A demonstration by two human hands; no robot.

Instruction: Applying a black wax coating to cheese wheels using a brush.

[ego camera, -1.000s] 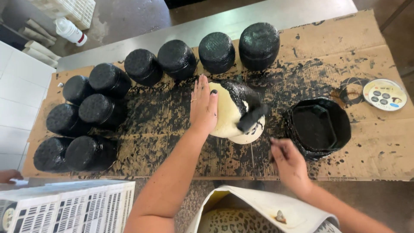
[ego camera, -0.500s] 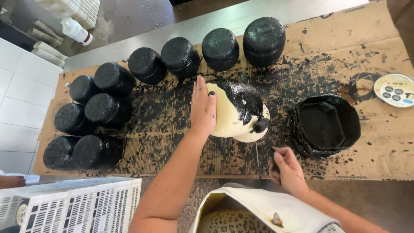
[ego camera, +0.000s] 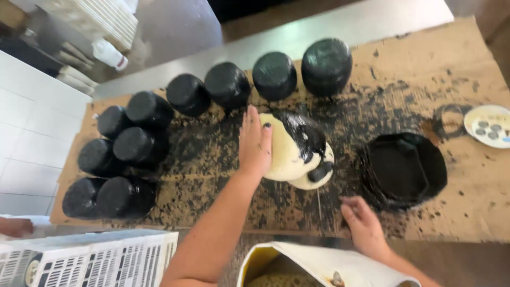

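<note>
Fingers of left hand (ego camera: 255, 143) flat on one half-blackened cheese (ego camera: 297, 151); right hand (ego camera: 364, 226) loosely open; ten black cheeses (ego camera: 228, 85) around.

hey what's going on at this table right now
A person is coating round cheeses black. Their left hand rests flat on a pale cheese that is only partly blackened on top. Their right hand is empty, low on the spattered cardboard, near a black tub of coating. A row and a cluster of fully black cheeses stand along the far and left sides. A small white dish sits to the right.
</note>
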